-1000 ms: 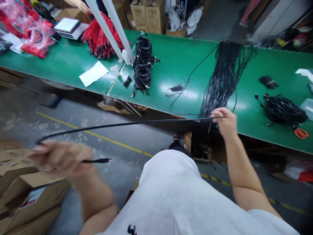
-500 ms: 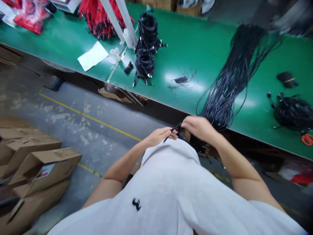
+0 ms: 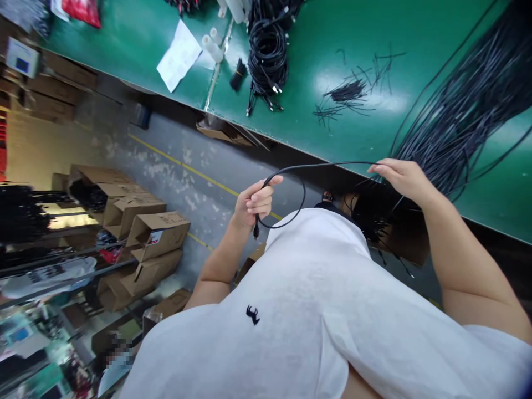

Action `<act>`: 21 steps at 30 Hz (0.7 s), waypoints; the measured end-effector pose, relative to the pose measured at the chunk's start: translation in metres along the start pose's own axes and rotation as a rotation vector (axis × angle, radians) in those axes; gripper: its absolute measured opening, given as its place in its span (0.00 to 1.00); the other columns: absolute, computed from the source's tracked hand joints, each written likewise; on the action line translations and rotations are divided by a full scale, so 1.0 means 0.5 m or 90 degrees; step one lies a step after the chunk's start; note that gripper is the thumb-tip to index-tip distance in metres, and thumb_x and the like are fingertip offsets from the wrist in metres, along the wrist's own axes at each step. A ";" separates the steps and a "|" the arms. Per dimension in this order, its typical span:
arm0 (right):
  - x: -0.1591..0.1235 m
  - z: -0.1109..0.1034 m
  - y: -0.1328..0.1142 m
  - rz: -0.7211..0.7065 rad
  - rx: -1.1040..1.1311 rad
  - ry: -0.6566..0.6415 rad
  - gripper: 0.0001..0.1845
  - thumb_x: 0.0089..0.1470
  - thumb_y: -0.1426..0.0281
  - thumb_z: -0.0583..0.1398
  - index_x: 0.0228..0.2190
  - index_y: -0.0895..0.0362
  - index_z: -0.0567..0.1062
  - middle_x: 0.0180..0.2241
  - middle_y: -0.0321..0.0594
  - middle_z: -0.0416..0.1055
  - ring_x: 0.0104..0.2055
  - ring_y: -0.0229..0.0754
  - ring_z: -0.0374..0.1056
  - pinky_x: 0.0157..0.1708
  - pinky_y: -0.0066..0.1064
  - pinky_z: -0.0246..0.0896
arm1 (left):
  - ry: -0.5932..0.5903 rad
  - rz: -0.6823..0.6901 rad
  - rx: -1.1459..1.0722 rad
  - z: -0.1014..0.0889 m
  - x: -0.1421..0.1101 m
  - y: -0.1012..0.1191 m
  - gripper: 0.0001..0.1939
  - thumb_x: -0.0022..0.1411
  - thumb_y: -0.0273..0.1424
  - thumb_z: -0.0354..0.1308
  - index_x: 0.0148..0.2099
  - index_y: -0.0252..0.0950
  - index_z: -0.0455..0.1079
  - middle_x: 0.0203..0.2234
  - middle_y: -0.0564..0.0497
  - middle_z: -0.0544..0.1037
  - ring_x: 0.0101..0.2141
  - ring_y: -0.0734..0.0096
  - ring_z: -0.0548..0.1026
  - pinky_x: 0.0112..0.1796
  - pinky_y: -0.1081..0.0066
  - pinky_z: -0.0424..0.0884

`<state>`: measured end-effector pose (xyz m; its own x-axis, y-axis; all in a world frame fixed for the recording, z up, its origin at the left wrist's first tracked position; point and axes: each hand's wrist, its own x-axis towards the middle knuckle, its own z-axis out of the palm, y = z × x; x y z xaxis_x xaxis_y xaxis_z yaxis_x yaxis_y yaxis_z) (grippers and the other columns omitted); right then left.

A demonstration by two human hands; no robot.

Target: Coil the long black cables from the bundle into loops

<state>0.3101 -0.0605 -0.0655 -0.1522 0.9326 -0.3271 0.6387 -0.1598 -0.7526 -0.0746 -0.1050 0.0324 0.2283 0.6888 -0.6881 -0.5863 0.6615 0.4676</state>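
A black cable (image 3: 322, 165) runs between my two hands, above the floor just in front of the bench. My left hand (image 3: 255, 204) is closed around one end of it, where a loop hangs to the right and a dark connector points down below the fingers. Farther right, my right hand (image 3: 397, 174) pinches the same cable beside the bench edge. Close to that hand, a large bundle of loose black cables (image 3: 453, 133) lies across the bench and reaches its front edge.
The green bench (image 3: 332, 33) holds coiled black cables (image 3: 268, 58), a small tied bundle (image 3: 238, 75), scattered thin black ties (image 3: 349, 91), white rolls (image 3: 213, 49) and a paper sheet (image 3: 178, 55). Open cardboard boxes (image 3: 160, 230) stand on the floor at left.
My hands have moved apart, and the cable is now stretched between them with a loop at my left hand. The camera view has shifted, showing more of the boxes at left.
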 end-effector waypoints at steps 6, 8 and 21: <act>0.032 -0.018 0.027 0.037 -0.044 0.073 0.14 0.61 0.73 0.56 0.44 0.60 0.80 0.43 0.47 0.77 0.43 0.39 0.70 0.43 0.27 0.58 | 0.017 0.089 0.006 -0.008 -0.028 0.017 0.17 0.71 0.29 0.46 0.55 0.32 0.71 0.16 0.60 0.56 0.13 0.85 0.52 0.12 0.87 0.52; 0.031 -0.012 0.026 -0.010 -0.117 0.050 0.17 0.62 0.73 0.56 0.49 0.59 0.78 0.48 0.48 0.76 0.47 0.41 0.70 0.43 0.28 0.57 | 0.014 0.106 0.023 0.000 -0.030 0.025 0.16 0.70 0.30 0.48 0.54 0.32 0.71 0.18 0.59 0.60 0.16 0.84 0.57 0.15 0.87 0.56; -0.034 0.096 -0.218 -0.449 -0.286 -0.287 0.17 0.64 0.61 0.53 0.30 0.55 0.76 0.30 0.40 0.75 0.30 0.38 0.68 0.26 0.28 0.46 | -0.174 0.059 0.467 0.057 0.074 -0.100 0.15 0.64 0.40 0.60 0.42 0.32 0.73 0.28 0.51 0.75 0.27 0.79 0.71 0.32 0.76 0.67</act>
<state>0.2067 -0.0748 -0.0055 -0.8304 0.5388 -0.1416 0.5044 0.6192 -0.6019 -0.0146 -0.1042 -0.0007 0.4423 0.7359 -0.5127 0.0285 0.5598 0.8282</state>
